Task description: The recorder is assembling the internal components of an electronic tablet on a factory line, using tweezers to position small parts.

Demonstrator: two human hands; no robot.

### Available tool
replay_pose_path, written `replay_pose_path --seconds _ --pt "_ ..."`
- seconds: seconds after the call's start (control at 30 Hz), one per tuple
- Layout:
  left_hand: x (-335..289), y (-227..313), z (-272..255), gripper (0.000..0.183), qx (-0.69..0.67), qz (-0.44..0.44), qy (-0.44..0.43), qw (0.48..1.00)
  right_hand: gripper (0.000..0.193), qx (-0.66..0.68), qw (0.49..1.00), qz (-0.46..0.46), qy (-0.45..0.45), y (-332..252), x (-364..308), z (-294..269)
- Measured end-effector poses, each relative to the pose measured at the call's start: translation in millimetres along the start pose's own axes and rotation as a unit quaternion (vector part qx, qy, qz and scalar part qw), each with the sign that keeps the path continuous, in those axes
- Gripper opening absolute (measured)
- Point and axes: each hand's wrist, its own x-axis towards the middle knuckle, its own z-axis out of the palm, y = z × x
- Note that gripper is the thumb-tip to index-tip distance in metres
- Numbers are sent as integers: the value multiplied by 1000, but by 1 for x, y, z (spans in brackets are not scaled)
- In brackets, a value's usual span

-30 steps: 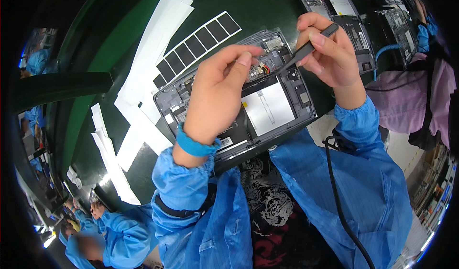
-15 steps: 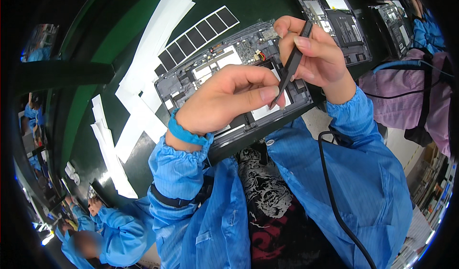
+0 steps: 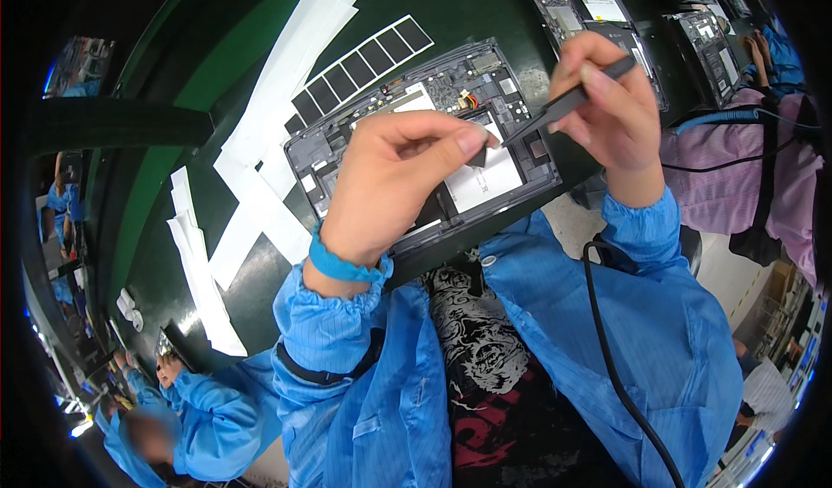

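My left hand (image 3: 386,172) hovers over the opened laptop base (image 3: 314,152), thumb and forefinger pinched on a small black piece (image 3: 477,158). Its shape is partly covered by the fingertips. In my right hand (image 3: 617,115) is a pair of black tweezers (image 3: 568,105), slanting down to the left. Their tips end close to my left fingertips, over the white-labelled battery (image 3: 487,186). Whether the tips touch the black piece I cannot tell. Behind the laptop base lies a white sheet with a row of black rectangular pads (image 3: 360,69).
Long white paper strips (image 3: 269,98) lie left of the laptop base, with more strips (image 3: 201,271) nearer. Another opened laptop base (image 3: 598,20) stands at the back right. A black cable (image 3: 598,341) hangs across my right side. Other people sit at the lower left and far right.
My right hand has moved right with the tweezers, which now lie flatter and have drawn away from my left fingers. My left hand has shifted slightly left, and the black piece now shows in it.
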Motion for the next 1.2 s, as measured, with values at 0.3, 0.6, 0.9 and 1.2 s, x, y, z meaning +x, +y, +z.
replay_pose_path --seconds 0.3,0.6,0.9,1.2 --pt "-7 2 20 22 -66 -9 117 991 17 -105 989 -75 72 0 -13 12" --pt "-7 -2 21 23 -94 7 113 989 20 -141 983 -48 108 0 -16 19" --pt "3 -12 13 26 28 53 153 986 22 -122 982 -86 118 7 -9 6" --pt "23 -50 26 35 455 172 207 849 18 -75 984 18 158 51 35 -34"
